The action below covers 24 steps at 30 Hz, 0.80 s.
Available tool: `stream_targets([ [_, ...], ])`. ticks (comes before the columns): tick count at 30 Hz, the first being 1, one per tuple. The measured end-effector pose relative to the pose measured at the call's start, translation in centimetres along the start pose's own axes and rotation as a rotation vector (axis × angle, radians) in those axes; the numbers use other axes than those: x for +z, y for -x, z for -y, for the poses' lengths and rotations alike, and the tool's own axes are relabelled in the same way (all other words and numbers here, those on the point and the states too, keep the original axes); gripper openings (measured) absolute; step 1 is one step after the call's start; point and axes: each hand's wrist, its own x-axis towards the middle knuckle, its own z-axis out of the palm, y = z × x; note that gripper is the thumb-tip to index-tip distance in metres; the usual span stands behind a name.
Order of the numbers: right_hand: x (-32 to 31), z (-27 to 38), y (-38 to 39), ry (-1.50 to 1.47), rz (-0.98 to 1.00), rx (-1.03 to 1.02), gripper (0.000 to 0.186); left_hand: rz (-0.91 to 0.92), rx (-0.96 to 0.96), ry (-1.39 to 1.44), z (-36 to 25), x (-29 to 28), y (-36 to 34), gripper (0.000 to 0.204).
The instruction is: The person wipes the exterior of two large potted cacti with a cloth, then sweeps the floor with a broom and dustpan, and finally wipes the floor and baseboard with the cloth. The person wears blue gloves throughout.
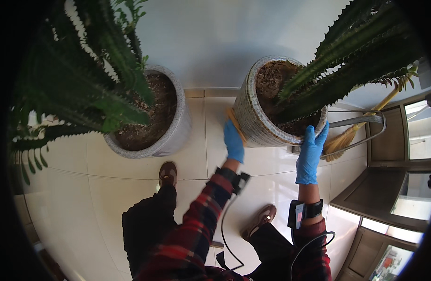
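Note:
In a blue glove, my left hand (233, 143) presses a flat orange-yellow wiping pad (237, 125) against the side of a ribbed grey plant pot (258, 122). Only the pad's edge shows, so I cannot tell whether it is cloth or sponge. My right hand (311, 157), gloved in blue too, grips the near right part of this pot's rim, with its fingers over the edge. Dry soil (274, 84) fills the pot, and a tall ridged cactus (346, 70) with toothed edges leans out of it to the right.
A second grey pot (180, 105) with a large cactus (79, 84) stands at the left. Right of the ribbed pot are a metal frame (383, 122) and a straw broom (344, 142). Brown cabinets (372, 192) line the right side. A pale wall (201, 47) rises behind.

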Motion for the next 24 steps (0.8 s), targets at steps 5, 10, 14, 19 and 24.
stream_targets([
  [5, -0.1, 0.0, -0.2, -0.005, 0.009, 0.013, 0.07, -0.204, 0.041, -0.079, 3.5, 0.8, 7.0, 0.063],
  [10, -0.4, 0.1, 0.0, -0.074, -0.001, 0.11, 0.072, -0.217, -0.11, -0.276, 2.3, -1.4, 1.3, 0.061],
  [14, -0.6, 0.1, 0.1, 0.051, 0.006, 0.081, 0.07, 0.106, -0.227, 0.049, 0.3, -2.7, -6.5, 0.051],
  [19, -0.5, 0.4, 0.2, 0.14, -0.067, 0.128, 0.069, 0.223, -0.53, -0.166, -0.7, -2.0, -11.8, 0.048],
  [24, -0.4, 0.6, 0.4, 0.149, -0.038, 0.073, 0.07, 0.248, -0.651, -0.422, 0.5, -3.9, -13.3, 0.049],
])
